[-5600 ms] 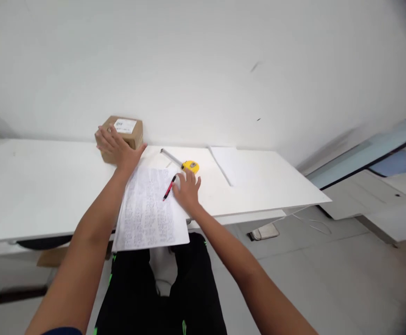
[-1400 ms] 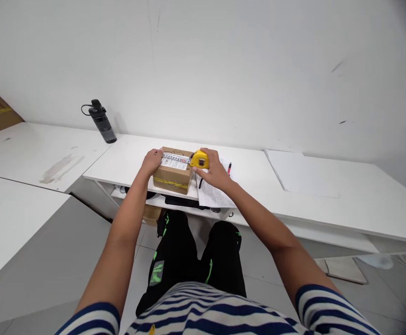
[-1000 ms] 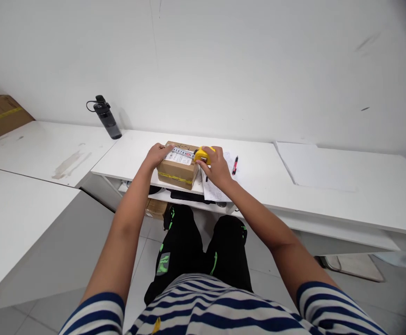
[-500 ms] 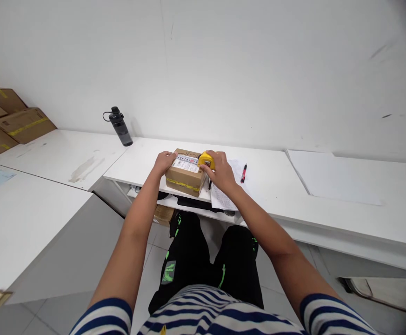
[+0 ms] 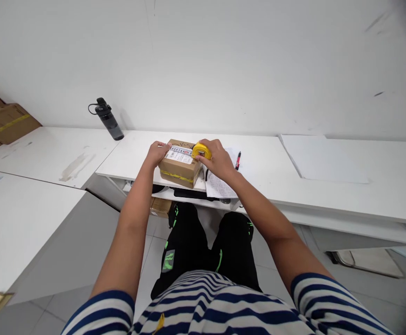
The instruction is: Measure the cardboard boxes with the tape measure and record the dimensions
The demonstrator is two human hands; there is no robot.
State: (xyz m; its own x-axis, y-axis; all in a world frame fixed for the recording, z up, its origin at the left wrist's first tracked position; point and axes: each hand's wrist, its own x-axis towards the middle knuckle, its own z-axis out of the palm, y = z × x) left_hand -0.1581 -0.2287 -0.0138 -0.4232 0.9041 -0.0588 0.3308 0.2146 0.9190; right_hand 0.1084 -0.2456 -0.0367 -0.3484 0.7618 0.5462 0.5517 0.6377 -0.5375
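Note:
A small brown cardboard box [image 5: 180, 166] with a white label sits near the front edge of the white desk [image 5: 265, 172]. My right hand [image 5: 216, 160] is closed around a yellow tape measure [image 5: 200, 150] at the box's right top corner. Its blade [image 5: 179, 150] runs leftward across the box top. My left hand [image 5: 156, 152] pinches the blade's end at the box's left edge. Under my right hand lies a written sheet of paper [image 5: 220, 186], and a red pen [image 5: 238, 160] rests just to the right of it.
A dark water bottle [image 5: 105, 119] stands at the back left. Brown cartons [image 5: 0, 122] are stacked far left. A white board [image 5: 323, 158] lies on the desk at right. Another white table [image 5: 17, 214] is at my left. My black-trousered legs are below the desk.
Since 5.6 s ago the box has come to the desk's front and the tape has been stretched over it. Over the last second both hands hold still; only the view shifts.

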